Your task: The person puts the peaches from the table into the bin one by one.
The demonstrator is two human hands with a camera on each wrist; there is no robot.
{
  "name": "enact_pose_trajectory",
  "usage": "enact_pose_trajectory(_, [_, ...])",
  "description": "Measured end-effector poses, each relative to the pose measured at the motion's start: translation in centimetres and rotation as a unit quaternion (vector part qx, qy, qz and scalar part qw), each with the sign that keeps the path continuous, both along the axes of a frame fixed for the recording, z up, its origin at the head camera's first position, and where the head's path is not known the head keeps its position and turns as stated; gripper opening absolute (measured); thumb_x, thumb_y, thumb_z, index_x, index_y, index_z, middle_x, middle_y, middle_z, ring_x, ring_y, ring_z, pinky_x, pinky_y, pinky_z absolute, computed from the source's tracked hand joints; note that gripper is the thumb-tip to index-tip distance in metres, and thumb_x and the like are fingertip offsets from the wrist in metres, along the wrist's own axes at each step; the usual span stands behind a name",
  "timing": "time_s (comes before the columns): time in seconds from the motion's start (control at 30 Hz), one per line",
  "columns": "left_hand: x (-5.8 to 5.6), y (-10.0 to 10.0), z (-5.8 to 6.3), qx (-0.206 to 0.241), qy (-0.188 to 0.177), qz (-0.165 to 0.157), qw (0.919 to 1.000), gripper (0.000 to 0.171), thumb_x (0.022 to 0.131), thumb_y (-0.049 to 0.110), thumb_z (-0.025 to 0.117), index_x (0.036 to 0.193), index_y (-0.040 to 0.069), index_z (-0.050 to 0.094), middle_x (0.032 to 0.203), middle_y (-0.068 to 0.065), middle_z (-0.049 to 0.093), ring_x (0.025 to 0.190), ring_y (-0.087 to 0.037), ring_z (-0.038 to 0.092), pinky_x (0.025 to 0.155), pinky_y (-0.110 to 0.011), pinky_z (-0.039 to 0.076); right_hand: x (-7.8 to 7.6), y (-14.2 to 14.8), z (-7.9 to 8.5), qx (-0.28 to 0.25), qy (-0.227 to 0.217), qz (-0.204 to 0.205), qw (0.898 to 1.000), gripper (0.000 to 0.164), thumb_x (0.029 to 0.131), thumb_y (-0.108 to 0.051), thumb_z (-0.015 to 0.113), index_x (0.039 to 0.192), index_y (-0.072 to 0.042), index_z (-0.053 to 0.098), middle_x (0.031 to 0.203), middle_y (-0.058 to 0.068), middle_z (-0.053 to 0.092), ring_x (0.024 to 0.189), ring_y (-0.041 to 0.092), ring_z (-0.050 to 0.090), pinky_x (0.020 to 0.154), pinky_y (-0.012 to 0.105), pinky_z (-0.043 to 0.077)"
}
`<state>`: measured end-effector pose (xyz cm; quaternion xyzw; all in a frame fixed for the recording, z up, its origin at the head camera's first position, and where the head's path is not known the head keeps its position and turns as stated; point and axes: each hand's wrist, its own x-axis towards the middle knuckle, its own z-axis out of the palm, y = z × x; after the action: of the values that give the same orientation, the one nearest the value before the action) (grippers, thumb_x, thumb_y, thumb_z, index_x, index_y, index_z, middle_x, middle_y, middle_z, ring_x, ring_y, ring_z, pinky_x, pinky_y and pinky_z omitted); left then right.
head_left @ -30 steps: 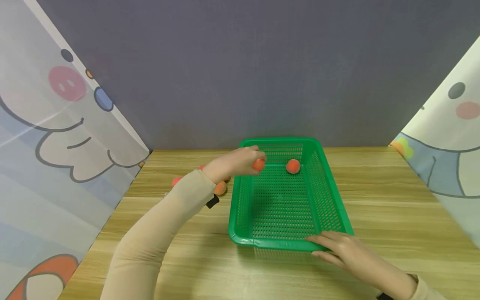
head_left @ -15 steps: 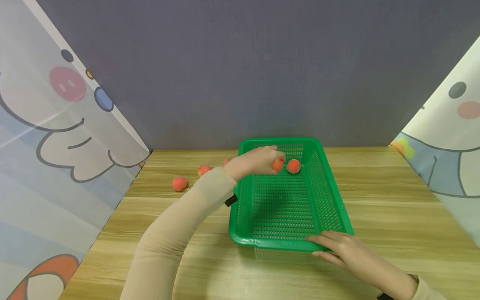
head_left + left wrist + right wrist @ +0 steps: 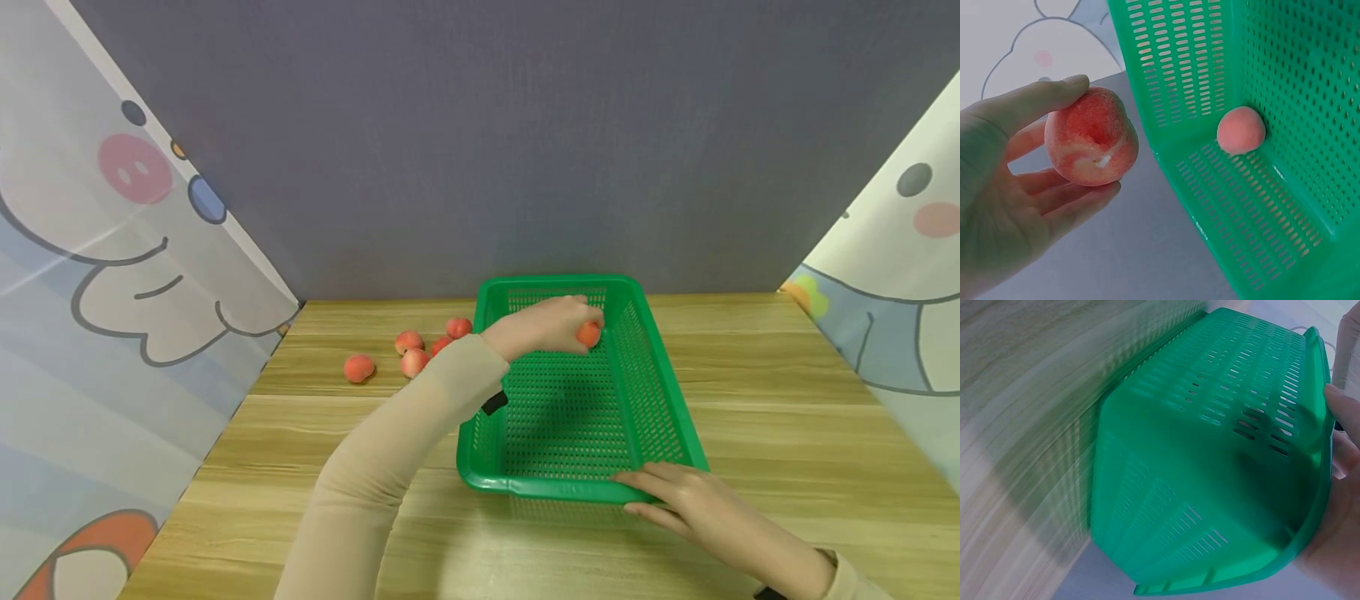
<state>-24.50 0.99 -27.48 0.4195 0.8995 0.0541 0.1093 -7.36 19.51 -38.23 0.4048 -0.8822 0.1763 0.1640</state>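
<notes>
My left hand (image 3: pixel 553 323) holds a red peach (image 3: pixel 1092 139) over the far part of a green plastic basket (image 3: pixel 472 433), its thumb on one side of the fruit and fingers on the other. A second peach (image 3: pixel 1241 130) lies inside the basket in a corner, seen in the left wrist view; the head view has it mostly hidden behind the held one. At the near right corner, my right hand (image 3: pixel 686 500) grips the basket's rim, fingers over the top and thumb against the outside. The right wrist view shows the basket's slotted outer wall (image 3: pixel 1210 425) beside that hand.
Left of the basket, several peaches lie in a loose group on the wooden table (image 3: pixel 787 400), one peach (image 3: pixel 359 368) a little apart. My left forearm (image 3: pixel 405 442) reaches across the basket's left rim. A grey wall (image 3: pixel 480 150) stands behind the table.
My left hand has carried its peach rightward, from the basket's left rim to above the peach inside. More peaches on the table have come into sight. The right hand stays on the rim.
</notes>
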Motion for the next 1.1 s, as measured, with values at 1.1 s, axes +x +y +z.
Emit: enact_pose_trajectory(1.1, [-2.2, 3.7, -6.0, -0.006, -0.013, 0.013, 0.9998, 0.041, 0.081, 0.023, 0.064, 0.119, 0.014, 0.053, 0.110, -0.002, 0.048, 0.082, -0.008, 0.048, 0.063, -0.016, 0.040, 0.0, -0.1, 0.1, 0.002, 0.008, 0.005, 1.000, 0.032, 0.077, -0.026, 0.067, 0.107, -0.019, 0.062, 0.091, -0.012, 0.059, 0.082, 0.015, 0.060, 0.064, 0.034, 0.051])
